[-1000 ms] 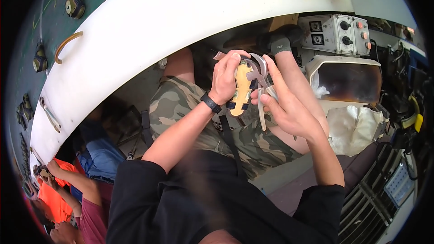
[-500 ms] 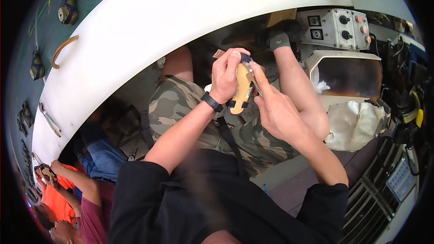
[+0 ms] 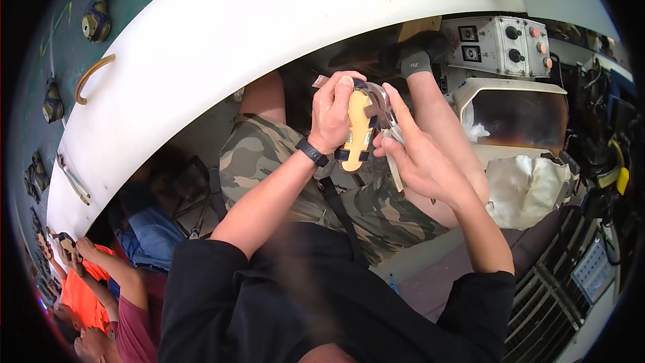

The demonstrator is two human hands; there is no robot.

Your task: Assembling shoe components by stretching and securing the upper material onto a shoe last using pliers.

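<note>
My left hand [image 3: 330,111] is closed round the toe end of a sandal [image 3: 356,136], thumb pressed on its edge. The tan underside faces up, with dark strap ends folded over its rim. In my right hand [image 3: 424,158] is a pair of pincers [image 3: 384,109], with my fingers along its handles. The curved metal head lies against the sandal's right side, beside a brown strap end that laps onto the sole. Whether the jaws grip that strap I cannot tell.
A white curved worktop [image 3: 222,40] arches ahead, with pliers [image 3: 74,178] on its left. At the right are a control box [image 3: 497,44], a cream-framed machine opening [image 3: 514,83] and a crumpled silvery sheet [image 3: 524,191]. Two co-workers sit at the lower left; several shoes rest on the green surface.
The pincers have turned, so their head and handles now show beside the sandal. My right fingers have shifted along them. My left hand keeps its hold on the sandal.
</note>
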